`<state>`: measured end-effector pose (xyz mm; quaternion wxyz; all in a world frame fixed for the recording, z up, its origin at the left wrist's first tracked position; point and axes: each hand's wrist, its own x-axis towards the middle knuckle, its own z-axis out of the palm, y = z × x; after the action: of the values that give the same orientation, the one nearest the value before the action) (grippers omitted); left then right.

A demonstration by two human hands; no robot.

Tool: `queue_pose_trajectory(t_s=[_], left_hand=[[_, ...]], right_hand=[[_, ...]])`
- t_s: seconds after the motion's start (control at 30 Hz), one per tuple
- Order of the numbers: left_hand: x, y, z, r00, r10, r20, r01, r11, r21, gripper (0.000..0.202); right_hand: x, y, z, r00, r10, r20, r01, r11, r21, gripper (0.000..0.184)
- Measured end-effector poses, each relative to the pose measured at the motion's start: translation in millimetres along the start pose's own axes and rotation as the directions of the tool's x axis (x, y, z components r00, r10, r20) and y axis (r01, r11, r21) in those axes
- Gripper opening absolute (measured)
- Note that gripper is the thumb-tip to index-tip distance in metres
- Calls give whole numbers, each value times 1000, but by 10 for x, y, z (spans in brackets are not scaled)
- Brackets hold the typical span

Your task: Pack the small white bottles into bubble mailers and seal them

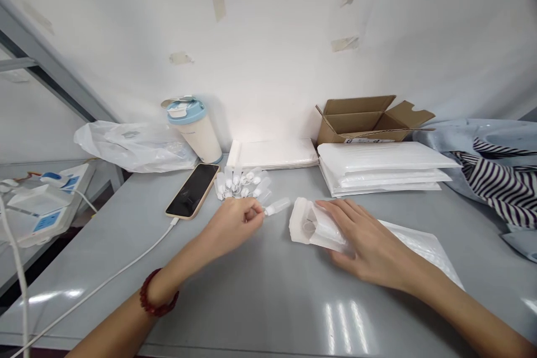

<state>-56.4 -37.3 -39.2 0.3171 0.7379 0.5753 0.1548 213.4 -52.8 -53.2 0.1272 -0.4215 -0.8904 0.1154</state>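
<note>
My left hand (235,225) is closed in a pinch on one end of a small clear plastic bottle (277,207) with a white cap, held just above the grey table (251,302). My right hand (364,243) rests on a white bubble mailer (409,243) and holds its open mouth (304,222) apart, the opening facing the bottle. A pile of several more small clear bottles (243,183) lies just beyond my left hand.
A phone (193,190) on a white cable lies at the left, beside a cup with a blue lid (195,128) and a plastic bag (134,148). Stacked white mailers (381,170), an open cardboard box (364,120) and striped cloth (499,179) fill the right.
</note>
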Motion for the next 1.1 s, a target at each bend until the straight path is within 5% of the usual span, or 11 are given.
queue_pose_trajectory(t_s=[0.1, 0.2, 0.6, 0.77, 0.93, 1.1], left_hand=[[-68, 68, -154, 996, -1, 84, 16, 985, -171, 21], [-107, 113, -187, 981, 64, 181, -37, 988, -147, 21], [-183, 209, 181, 919, 255, 301, -260, 965, -24, 23], [-243, 243, -32, 874, 245, 419, -221, 970, -107, 20], [-275, 205, -298, 933, 145, 330, -139, 989, -41, 14], [-312, 206, -191, 938, 153, 310, -178, 983, 53, 13]], right_hand=[[11, 6, -3, 1000, 13, 9, -13, 1000, 15, 61], [15, -23, -5, 1000, -10, 11, 9, 998, 54, 62], [-20, -162, 36, 989, -112, 101, 79, 956, 283, 67], [-23, -197, -25, 987, -99, 125, 50, 936, 348, 65], [-5, -207, -104, 988, -120, 98, 75, 923, 376, 63], [4, -228, -96, 986, -113, 126, 51, 910, 412, 64]])
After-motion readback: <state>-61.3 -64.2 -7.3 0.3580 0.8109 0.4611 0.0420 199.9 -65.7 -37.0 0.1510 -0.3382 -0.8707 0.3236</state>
